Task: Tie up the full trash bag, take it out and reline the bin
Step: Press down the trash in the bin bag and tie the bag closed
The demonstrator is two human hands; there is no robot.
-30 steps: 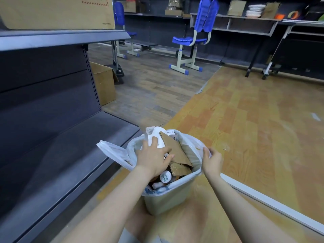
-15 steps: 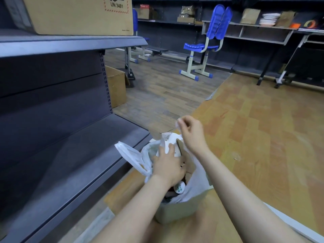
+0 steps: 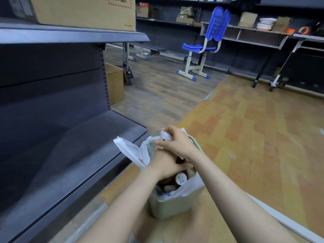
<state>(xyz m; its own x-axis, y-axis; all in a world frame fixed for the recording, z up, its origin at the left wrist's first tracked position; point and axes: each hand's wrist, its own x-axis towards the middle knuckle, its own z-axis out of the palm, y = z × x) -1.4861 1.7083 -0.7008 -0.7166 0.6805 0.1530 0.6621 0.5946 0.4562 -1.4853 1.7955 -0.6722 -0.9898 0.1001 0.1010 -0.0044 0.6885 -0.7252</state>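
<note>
Wood-plank floor (image 3: 263, 137), crinkled white bag (image 3: 129, 151)

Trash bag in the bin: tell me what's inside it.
Inside the trash bag a white round lid and brownish cardboard scraps show. The left hand and right hand cover the rest; deeper contents are hidden.

White trash bag (image 3: 130, 150), blue chair (image 3: 208, 39)

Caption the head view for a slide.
Right hand gathers the white plastic trash bag over a full grey bin; left hand presses the rubbish down.
</note>
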